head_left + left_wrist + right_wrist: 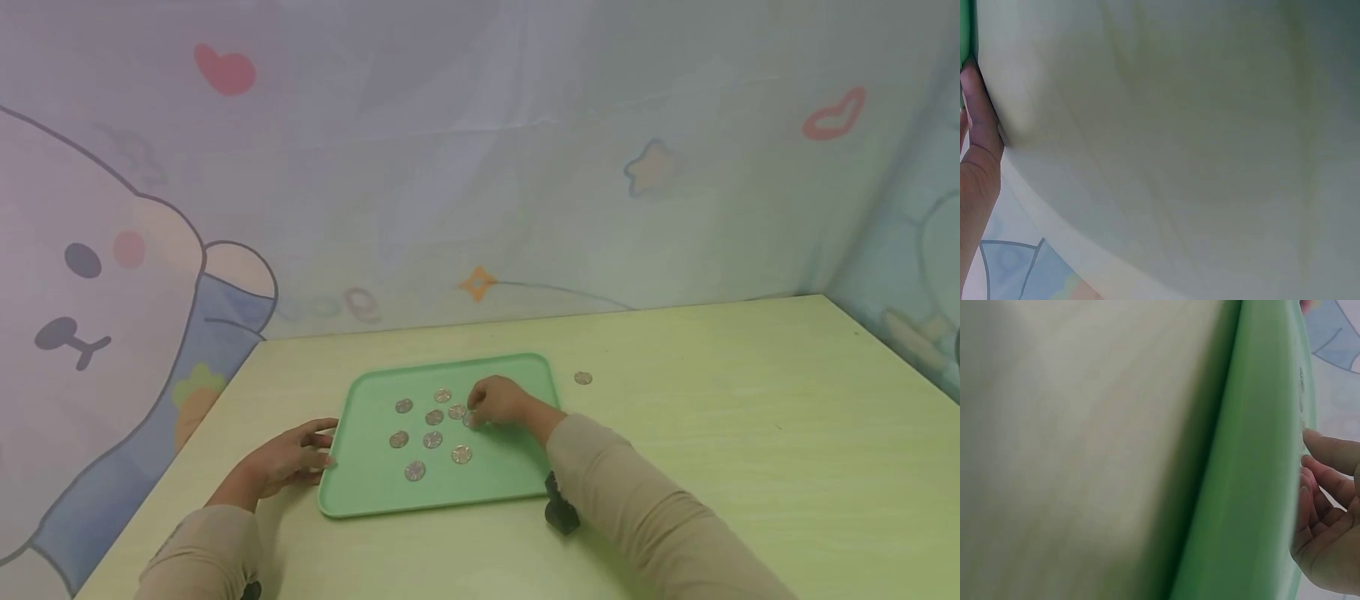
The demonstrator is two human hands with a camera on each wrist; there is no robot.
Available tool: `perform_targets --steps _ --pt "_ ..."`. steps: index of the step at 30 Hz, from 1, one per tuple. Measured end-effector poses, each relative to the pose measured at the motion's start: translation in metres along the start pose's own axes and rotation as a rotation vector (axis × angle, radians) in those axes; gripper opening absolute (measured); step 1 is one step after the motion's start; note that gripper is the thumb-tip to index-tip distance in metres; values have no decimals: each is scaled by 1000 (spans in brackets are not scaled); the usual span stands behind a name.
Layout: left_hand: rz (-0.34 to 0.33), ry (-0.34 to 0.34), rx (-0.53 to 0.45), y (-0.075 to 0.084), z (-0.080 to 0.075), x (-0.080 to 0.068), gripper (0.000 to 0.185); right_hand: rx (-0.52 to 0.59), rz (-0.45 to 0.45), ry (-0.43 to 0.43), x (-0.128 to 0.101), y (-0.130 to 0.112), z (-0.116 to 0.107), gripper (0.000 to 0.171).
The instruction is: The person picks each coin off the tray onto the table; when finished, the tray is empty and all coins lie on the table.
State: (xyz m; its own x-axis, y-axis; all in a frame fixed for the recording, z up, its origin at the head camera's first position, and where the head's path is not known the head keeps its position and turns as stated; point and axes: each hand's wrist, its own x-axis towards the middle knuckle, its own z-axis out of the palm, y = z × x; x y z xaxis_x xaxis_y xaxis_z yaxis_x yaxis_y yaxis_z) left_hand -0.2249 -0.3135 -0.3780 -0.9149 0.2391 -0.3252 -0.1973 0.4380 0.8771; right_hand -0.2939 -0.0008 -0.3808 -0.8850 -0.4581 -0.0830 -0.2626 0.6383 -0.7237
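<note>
Coin (471,420) half hidden under right hand (501,402) on green tray (517,467)

- Head cam: high, looks forward and down across the worktop (750,433); whole green tray (517,471) in view, mid-distance.
- Left wrist cam: very close, skims the worktop by the tray's left edge.
- Right wrist cam: very close, along the tray's rim.
- Shared: tray, worktop.
</note>
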Motion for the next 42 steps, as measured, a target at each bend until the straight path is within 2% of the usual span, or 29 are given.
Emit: perform_targets --steps 5,15,28,34,42 --pt "1 0 12 1 0 0 71 -88 -40 21 1 -1 3 12" --pt "7 -1 16 2 -1 0 71 -117 -60 32 0 -1 2 11" --pt "11 -4 4 -1 0 1 71 -18 -30 44 -3 0 -1 11" --pt "4 8 8 -1 1 1 70 18 -46 45 -5 1 -3 9" --pt "0 10 13 -1 0 0 70 122 -49 49 -7 1 -9 8"
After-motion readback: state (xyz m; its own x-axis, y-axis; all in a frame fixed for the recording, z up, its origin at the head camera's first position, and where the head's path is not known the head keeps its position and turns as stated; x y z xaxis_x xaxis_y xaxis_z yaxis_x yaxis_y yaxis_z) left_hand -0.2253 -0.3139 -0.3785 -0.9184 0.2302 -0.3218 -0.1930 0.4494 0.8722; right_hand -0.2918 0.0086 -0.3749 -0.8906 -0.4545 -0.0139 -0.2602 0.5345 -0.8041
